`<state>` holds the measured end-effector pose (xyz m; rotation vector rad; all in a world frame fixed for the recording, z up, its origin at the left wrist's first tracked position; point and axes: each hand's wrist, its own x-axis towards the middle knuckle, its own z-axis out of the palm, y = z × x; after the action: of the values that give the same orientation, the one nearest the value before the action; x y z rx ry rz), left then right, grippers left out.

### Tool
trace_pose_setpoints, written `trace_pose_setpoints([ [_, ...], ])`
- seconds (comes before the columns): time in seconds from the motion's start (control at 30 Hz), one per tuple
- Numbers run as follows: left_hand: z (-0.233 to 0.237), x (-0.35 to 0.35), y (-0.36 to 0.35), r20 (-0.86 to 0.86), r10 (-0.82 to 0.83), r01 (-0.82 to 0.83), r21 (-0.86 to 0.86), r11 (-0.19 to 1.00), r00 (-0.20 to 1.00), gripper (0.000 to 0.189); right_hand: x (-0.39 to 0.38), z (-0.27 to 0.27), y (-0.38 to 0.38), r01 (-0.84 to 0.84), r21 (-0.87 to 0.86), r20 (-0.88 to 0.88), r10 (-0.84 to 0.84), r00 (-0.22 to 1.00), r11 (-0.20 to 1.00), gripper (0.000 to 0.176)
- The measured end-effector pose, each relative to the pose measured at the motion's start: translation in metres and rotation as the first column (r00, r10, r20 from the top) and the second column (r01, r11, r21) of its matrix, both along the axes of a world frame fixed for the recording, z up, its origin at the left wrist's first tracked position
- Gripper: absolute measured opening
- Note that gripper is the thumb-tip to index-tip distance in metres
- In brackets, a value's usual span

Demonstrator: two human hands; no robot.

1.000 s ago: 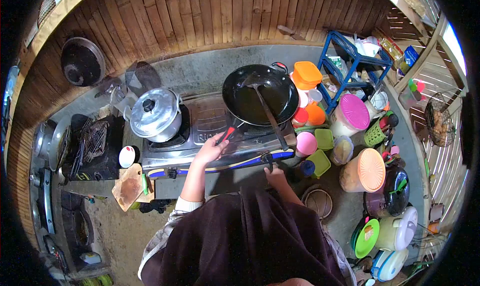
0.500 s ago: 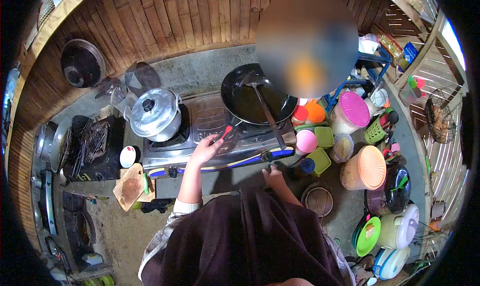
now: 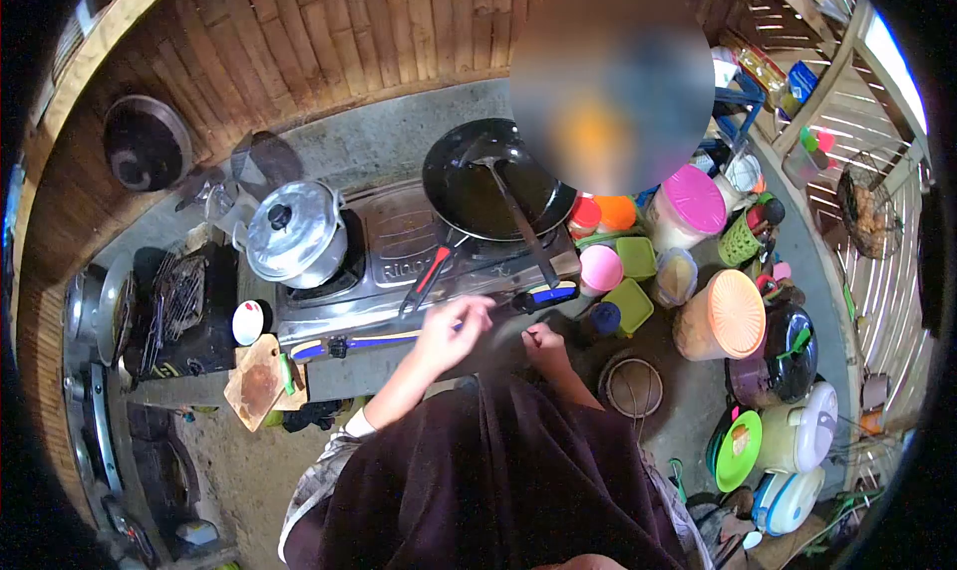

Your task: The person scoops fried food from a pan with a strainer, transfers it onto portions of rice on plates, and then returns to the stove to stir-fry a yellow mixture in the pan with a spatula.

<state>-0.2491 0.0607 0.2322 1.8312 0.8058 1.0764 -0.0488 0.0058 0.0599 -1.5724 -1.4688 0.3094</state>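
My left hand is in front of the stove, apart from the wok handle, with loosely bent, slightly blurred fingers and nothing visible in it. My right hand is closed just below the stove's right knob; its fingers are curled, and whether they hold anything is hidden. A black wok containing dark liquid sits on the right burner of the stove. A spatula rests in it, its handle over the rim toward me. On the left burner stands a lidded silver pot.
To the right are a pink-lidded container, an orange-lidded tub, green boxes and a blue-lidded jar. A cutting board with a green-handled knife and a small bowl lie left. A blurred patch covers the upper right.
My left hand has let go of the wok handle and moved down and right, toward my right hand. My right hand has drawn slightly back from the knob, its fingers curled in.
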Motion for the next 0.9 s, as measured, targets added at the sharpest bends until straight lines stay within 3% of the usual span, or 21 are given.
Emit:
trace_pose_setpoints([
  [0.07, -0.009, 0.015, -0.011, -0.025, -0.204, 0.201, -0.104, 0.974, 0.979, 0.015, 0.0, 0.017, -0.01, -0.112, -0.18, -0.092, 0.097, 0.991, 0.977, 0.014],
  [0.17, -0.03, 0.04, -0.02, 0.023, -0.405, 0.401, -0.204, 0.893, 0.914, 0.017, 0.007, 0.013, -0.028, -0.138, -0.25, -0.157, 0.101, 0.982, 0.958, 0.014],
  [0.2, -0.031, 0.048, -0.023, 0.012, -0.449, 0.44, -0.221, 0.87, 0.894, 0.017, 0.011, 0.011, -0.033, -0.116, -0.359, -0.139, 0.069, 0.988, 0.926, 0.016],
  [0.3, -0.033, 0.07, -0.031, -0.025, -0.559, 0.536, -0.253, 0.806, 0.829, 0.017, 0.023, 0.017, -0.056, -0.1, -0.379, -0.043, 0.091, 0.995, 0.92, 0.019],
  [0.43, -0.038, 0.098, -0.04, -0.069, -0.683, 0.64, -0.294, 0.71, 0.727, 0.018, 0.038, 0.017, -0.093, 0.049, -0.393, -0.044, -0.072, 0.996, 0.918, 0.021],
  [0.5, -0.04, 0.11, -0.044, -0.087, -0.729, 0.674, -0.32, 0.666, 0.679, 0.019, 0.043, 0.027, -0.117, 0.257, -0.353, -0.052, -0.293, 0.955, 0.899, 0.02],
  [0.53, -0.041, 0.115, -0.047, -0.106, -0.752, 0.686, -0.344, 0.641, 0.65, 0.02, 0.048, 0.017, -0.129, 0.28, -0.356, -0.054, -0.319, 0.946, 0.891, 0.02],
  [0.6, -0.045, 0.125, -0.053, -0.125, -0.79, 0.711, -0.369, 0.599, 0.601, 0.021, 0.061, -0.011, -0.157, 0.551, -0.244, -0.053, -0.578, 0.814, 0.798, 0.028],
  [0.73, -0.056, 0.143, -0.067, -0.132, -0.861, 0.785, -0.361, 0.503, 0.491, 0.023, 0.075, -0.025, -0.223, 0.773, -0.126, 0.116, -0.764, 0.634, 0.622, 0.048],
  [0.8, -0.063, 0.15, -0.074, -0.151, -0.887, 0.821, -0.335, 0.462, 0.437, 0.023, 0.073, -0.031, -0.247, 0.885, -0.261, 0.273, -0.851, 0.45, 0.384, 0.059],
  [0.83, -0.067, 0.153, -0.078, -0.148, -0.902, 0.83, -0.355, 0.431, 0.405, 0.023, 0.071, -0.03, -0.255, 0.891, -0.261, 0.271, -0.858, 0.436, 0.37, 0.059],
  [0.9, -0.075, 0.156, -0.086, -0.148, -0.921, 0.841, -0.377, 0.389, 0.359, 0.023, 0.068, -0.029, -0.268, 0.889, -0.408, 0.405, -0.832, 0.379, 0.207, 0.061],
])
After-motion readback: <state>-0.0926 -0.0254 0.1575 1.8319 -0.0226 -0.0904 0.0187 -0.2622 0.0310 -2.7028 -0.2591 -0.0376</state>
